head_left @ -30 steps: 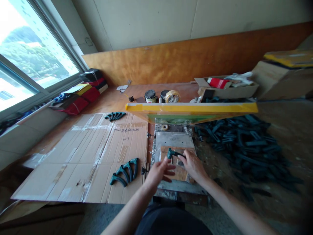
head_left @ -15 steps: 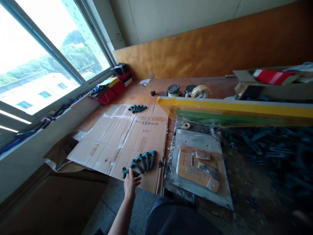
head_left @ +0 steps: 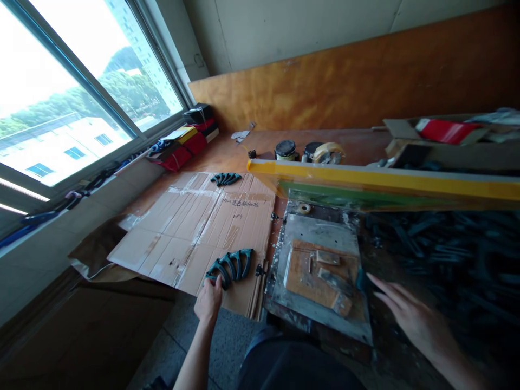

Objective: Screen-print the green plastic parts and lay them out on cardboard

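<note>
Near the front edge of the flattened cardboard (head_left: 162,216), my left hand (head_left: 208,299) is closed on the nearest of several dark green curved parts (head_left: 235,266) laid side by side. A second small row of green parts (head_left: 226,179) lies at the cardboard's far edge. My right hand (head_left: 410,314) is at the right of the metal plate, fingers stretched forward, with a dark green part (head_left: 361,280) at its fingertips; its grip is hard to make out. On the metal plate (head_left: 280,292) rests a brown board (head_left: 300,281) with small blocks.
A yellow-edged frame (head_left: 365,172) stretches across the right, above the plate. Behind it are dark jars (head_left: 285,150), a tape roll (head_left: 328,153) and an open carton (head_left: 459,149). A heap of dark parts (head_left: 447,254) fills the right side. Red boxes (head_left: 179,157) sit by the window.
My left hand has closed in on the row, and its nearest part now lies against the others. My right hand has come in from the right with a green part at its fingertips.
</note>
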The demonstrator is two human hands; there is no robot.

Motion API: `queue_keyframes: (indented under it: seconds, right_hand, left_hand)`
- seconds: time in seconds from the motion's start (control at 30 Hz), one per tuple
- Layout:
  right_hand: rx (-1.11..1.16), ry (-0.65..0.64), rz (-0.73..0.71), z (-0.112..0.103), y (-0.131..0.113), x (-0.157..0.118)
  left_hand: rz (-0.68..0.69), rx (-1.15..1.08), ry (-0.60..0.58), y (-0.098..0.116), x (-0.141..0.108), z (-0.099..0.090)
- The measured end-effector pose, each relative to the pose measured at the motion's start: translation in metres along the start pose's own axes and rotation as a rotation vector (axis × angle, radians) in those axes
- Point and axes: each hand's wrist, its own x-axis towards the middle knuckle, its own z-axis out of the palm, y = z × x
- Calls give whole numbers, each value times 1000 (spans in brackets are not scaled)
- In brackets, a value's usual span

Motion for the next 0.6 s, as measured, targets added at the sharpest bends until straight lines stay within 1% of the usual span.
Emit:
queue_keyframes:
  seconds: [0.07,0.1,0.13,0.17,0.27,0.37,0.47,0.53,0.6]
  right_hand:
    - [4,-52,-105,16,-19,23]
    - [5,-71,-164,23,-29,35]
    - [4,-82,-218,29,-38,45]
    - [2,-90,-265,34,-47,55]
    - [-12,-89,-347,45,-60,71]
    - [-32,-46,-369,53,-58,74]
    - [-31,8,-413,64,-46,73]
    - [-2,44,-429,74,-34,70]
    - [40,68,-414,86,-22,66]
  left_hand:
    - [96,29,166,16,-20,7]
    - [156,46,224,25,-28,12]
    - [199,64,250,35,-35,17]
    - [209,78,247,45,-39,23]
    - [121,70,197,68,-39,34]
    - [53,40,134,78,-31,38]
    - [42,31,132,76,-23,39]
    - [76,29,144,71,-13,37]
    - [159,32,156,66,8,28]
